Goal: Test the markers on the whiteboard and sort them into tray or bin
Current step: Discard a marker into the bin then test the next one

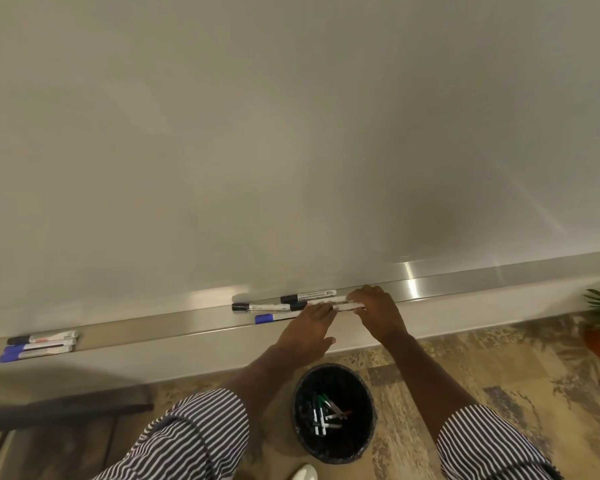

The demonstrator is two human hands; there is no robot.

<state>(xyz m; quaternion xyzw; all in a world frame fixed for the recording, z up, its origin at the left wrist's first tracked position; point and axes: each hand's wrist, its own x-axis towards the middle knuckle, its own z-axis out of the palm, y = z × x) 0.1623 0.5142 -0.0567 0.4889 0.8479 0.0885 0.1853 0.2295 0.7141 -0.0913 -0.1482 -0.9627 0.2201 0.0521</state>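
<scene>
Both hands on one white marker (349,307) over the whiteboard tray (447,284), left hand (310,325) pinching its capped end, right hand (378,311) gripping the barrel; at 6 o'clock, black bin (335,412) holding discarded markers (326,415).

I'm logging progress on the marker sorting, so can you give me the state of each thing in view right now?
whiteboard: blank, no marks.
tray: holds two groups of capped markers.
left marker group: three, lying side by side.
middle marker group: lying at the hands.
white marker: held by both hands.
left hand: touching the marker.
right hand: gripping the marker.
bin: open, several markers inside.
</scene>
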